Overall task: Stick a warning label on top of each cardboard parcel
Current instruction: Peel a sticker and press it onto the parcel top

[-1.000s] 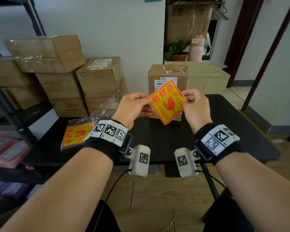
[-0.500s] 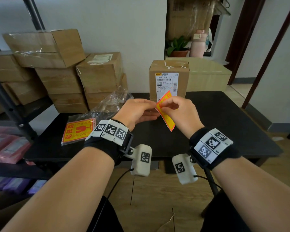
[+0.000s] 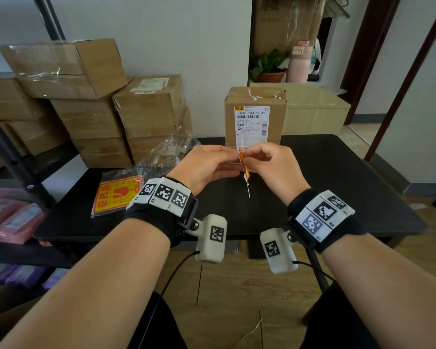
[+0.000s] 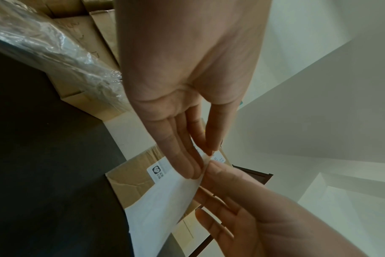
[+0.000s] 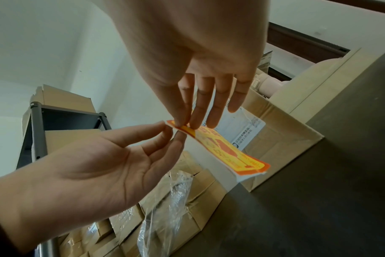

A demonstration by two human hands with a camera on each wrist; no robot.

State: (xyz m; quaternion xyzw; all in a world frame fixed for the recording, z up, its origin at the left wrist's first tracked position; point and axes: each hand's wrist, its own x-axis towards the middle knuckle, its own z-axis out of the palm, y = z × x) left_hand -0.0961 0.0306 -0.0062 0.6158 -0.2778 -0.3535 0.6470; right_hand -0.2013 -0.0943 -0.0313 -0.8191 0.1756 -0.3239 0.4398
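Note:
A cardboard parcel with a white shipping slip stands upright on the black table. In front of it both hands hold one orange-and-yellow warning label in the air, edge-on in the head view. My right hand pinches the label's orange corner between thumb and fingers. My left hand pinches the same corner from the other side, on the white backing. The left fingers lie straight along the paper. The parcel's top carries no label.
A clear bag holding more warning labels lies on the table's left part, with crumpled plastic behind it. Stacked cardboard boxes fill the left side beside a black rack post. Pink packets sit on the rack shelf.
The label was held flat facing me; it has turned edge-on. Both hands have come together onto one corner and dropped slightly lower in front of the parcel.

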